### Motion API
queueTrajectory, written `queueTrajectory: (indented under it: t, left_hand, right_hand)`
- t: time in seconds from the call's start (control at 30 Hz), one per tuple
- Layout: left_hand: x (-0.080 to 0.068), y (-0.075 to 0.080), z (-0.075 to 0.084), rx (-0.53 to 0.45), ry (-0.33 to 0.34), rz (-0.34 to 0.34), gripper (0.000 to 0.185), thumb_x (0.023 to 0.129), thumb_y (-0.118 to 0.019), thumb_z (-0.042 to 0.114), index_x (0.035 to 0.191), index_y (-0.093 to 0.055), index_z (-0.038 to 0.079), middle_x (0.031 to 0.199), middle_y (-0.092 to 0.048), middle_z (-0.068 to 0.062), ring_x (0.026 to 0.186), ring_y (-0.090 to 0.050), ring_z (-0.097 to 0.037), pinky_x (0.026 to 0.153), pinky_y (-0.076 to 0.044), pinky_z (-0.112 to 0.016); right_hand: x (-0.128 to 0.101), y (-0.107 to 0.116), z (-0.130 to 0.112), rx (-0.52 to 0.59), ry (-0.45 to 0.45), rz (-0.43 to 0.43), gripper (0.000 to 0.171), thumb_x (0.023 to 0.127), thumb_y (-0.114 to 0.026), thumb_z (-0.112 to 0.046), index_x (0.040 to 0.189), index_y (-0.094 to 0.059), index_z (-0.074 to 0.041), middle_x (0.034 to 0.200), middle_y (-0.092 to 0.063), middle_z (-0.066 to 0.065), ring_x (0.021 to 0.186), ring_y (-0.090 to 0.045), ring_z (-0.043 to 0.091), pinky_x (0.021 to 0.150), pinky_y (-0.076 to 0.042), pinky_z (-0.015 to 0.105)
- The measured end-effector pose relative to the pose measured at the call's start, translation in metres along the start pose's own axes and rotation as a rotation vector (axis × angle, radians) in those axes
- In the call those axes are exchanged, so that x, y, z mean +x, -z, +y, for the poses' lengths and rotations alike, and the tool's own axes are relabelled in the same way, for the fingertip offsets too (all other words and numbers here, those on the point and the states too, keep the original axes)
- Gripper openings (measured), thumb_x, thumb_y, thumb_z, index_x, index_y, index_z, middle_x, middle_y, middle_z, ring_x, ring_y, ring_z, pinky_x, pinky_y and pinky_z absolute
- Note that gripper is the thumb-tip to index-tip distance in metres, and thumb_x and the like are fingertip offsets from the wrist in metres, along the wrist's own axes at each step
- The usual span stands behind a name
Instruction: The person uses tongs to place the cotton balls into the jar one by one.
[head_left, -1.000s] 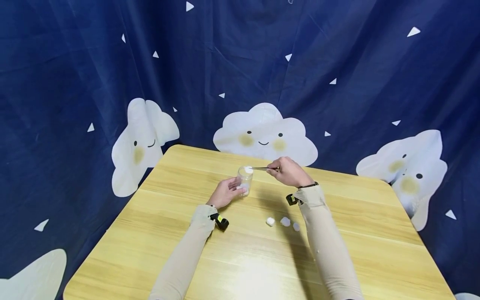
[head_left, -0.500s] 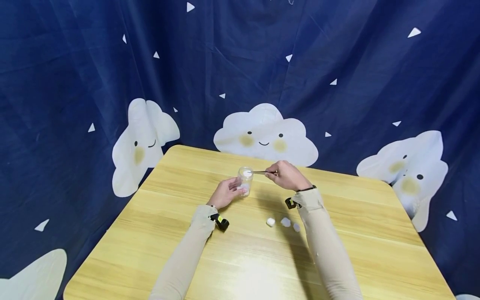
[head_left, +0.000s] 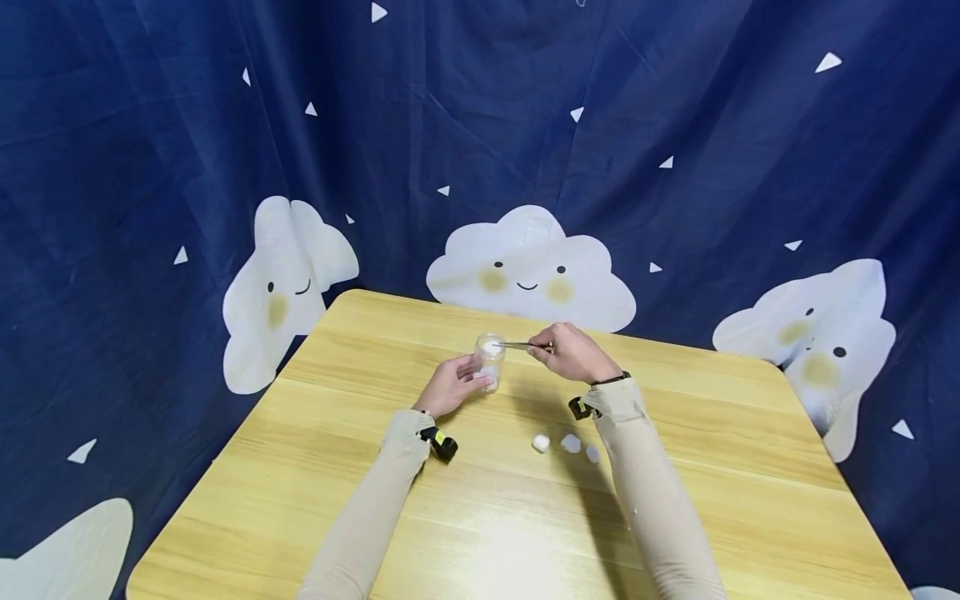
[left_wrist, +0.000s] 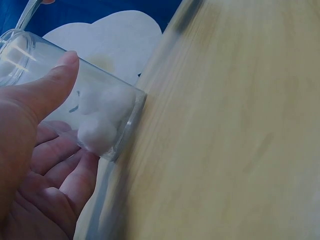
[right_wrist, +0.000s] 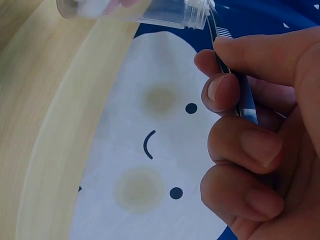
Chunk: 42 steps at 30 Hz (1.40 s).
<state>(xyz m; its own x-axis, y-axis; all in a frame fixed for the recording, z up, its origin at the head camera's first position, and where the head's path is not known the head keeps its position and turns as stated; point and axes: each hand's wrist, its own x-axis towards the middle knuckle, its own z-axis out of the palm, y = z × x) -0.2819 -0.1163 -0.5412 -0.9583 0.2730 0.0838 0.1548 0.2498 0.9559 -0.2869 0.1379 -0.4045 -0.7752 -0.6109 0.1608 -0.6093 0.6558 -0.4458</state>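
Silvery tweezers (head_left: 517,345) pinched in the right hand (head_left: 576,353) reach the mouth of the jar (head_left: 491,359) the left hand (head_left: 449,387) grips.

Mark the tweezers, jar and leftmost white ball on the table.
Tweezers (right_wrist: 245,97), right wrist view: on metal shaft.
Jar (left_wrist: 75,95), left wrist view: on clear sidewall.
Leftmost white ball (head_left: 541,443), head view: its middle.

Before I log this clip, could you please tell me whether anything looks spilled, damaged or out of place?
Nothing stands out and no damage shows: the left hand holds the jar, the right hand pinches the tweezers at the jar's mouth, and three white balls lie together on the table.
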Motion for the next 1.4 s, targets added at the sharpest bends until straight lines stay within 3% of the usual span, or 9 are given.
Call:
queueTrajectory:
  t: [0.37, 0.67, 1.1, 1.4]
  left_hand:
    - [-0.001, 0.001, 0.004, 0.026, -0.003, 0.007, 0.066, 0.093, -0.078, 0.025, 0.146, -0.053, -0.005, 0.149, -0.058, -0.022, 0.138, -0.059, -0.035, 0.118, -0.05, -0.039]
    - [-0.001, 0.001, 0.003, 0.012, -0.008, 0.006, 0.066, 0.093, -0.078, 0.024, 0.146, -0.052, -0.006, 0.149, -0.057, -0.023, 0.138, -0.058, -0.036, 0.117, -0.051, -0.039]
    - [0.0, 0.001, 0.002, 0.007, -0.001, -0.002, 0.067, 0.093, -0.079, 0.024, 0.146, -0.052, -0.006, 0.15, -0.057, -0.023, 0.138, -0.058, -0.036, 0.118, -0.05, -0.039]
    - [-0.002, 0.0, 0.004, 0.017, 0.01, 0.003, 0.066, 0.093, -0.079, 0.023, 0.147, -0.052, -0.004, 0.151, -0.057, -0.021, 0.139, -0.057, -0.034, 0.119, -0.049, -0.039]
  right_hand:
    - [0.001, 0.0, -0.004, 0.025, -0.004, -0.02, 0.024, 0.102, -0.064, -0.012, 0.079, -0.071, -0.014, 0.069, -0.059, -0.002, 0.055, -0.038, 0.008, 0.055, -0.033, 0.022]
    - [0.0, -0.003, -0.001, 0.03, -0.018, -0.03, 0.021, 0.103, -0.063, -0.013, 0.087, -0.076, -0.015, 0.079, -0.071, 0.002, 0.058, -0.044, 0.008, 0.059, -0.04, 0.025]
    - [-0.003, -0.004, -0.001, 0.04, -0.015, -0.035, 0.024, 0.103, -0.063, -0.013, 0.081, -0.071, -0.015, 0.064, -0.049, -0.005, 0.054, -0.034, 0.007, 0.054, -0.03, 0.022]
    - [-0.011, 0.001, -0.006, 0.072, -0.059, -0.026, 0.024, 0.105, -0.06, -0.015, 0.083, -0.07, -0.015, 0.064, -0.046, -0.005, 0.053, -0.035, 0.007, 0.053, -0.03, 0.021]
